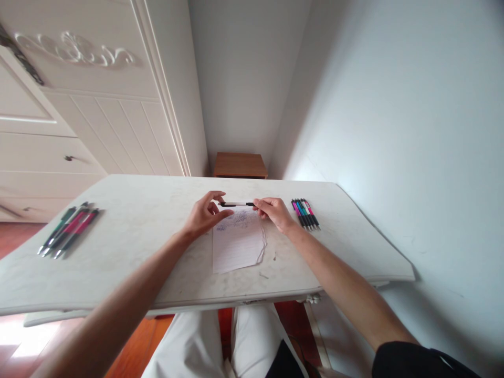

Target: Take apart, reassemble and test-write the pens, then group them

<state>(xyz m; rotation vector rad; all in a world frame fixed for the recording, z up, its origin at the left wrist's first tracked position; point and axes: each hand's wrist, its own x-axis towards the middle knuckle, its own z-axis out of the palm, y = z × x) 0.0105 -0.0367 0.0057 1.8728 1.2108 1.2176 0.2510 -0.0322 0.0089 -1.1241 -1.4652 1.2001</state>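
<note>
A black-and-white pen (237, 204) lies level between my two hands, just above a sheet of lined paper (237, 244) with blue scribbles at its top. My left hand (205, 214) pinches the pen's left end with thumb and forefinger. My right hand (273, 212) grips the right end with its fingers curled. Both hands hover over the white table (137, 247), at its far middle.
Several pens (305, 213) with pink, teal and black barrels lie in a row right of my right hand. Another group of pens (70, 229) lies at the table's left. A white cabinet (79, 105) stands on the left, a wall on the right, a wooden stand (240, 164) behind.
</note>
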